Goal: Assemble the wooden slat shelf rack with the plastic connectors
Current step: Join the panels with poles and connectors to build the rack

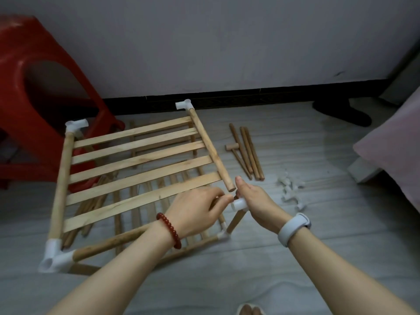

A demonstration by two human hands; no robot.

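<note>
Both hands meet at the near right corner of the rack: my right hand (254,201) curls round the white plastic corner connector (239,204) sitting on top of a short round wooden post (236,220), thumb raised, while my left hand (196,211), fingers curled, pinches at something just beside the connector's open mouth; what exactly it pinches I cannot tell. Red bead bracelet (169,229) on my left wrist, pale grey wristband (293,227) on my right.

Just above my thumb hangs the bare end of the light wooden slat shelf panel (138,160) with its round right-hand rail (211,148), close to the connector but apart from it. That panel, flat pale slats between two smooth dowel rails, fills the centre left of the frame, with white connectors at its far two corners and a chunky one (54,255) at lower left. A second slatted layer shows beneath it.

Right of centre, loose brown round dowels (248,152) and a small wooden mallet (233,147) lie on the grey wood-grain floor (318,258), and a heap of spare white plastic connectors (291,189) sits right of my hand. Open floor runs along the lower right. A glossy red plastic stool (34,98) crowds the rack's upper left edge; pink fabric (395,151) closes the right edge, with grey wall and black skirting behind.
</note>
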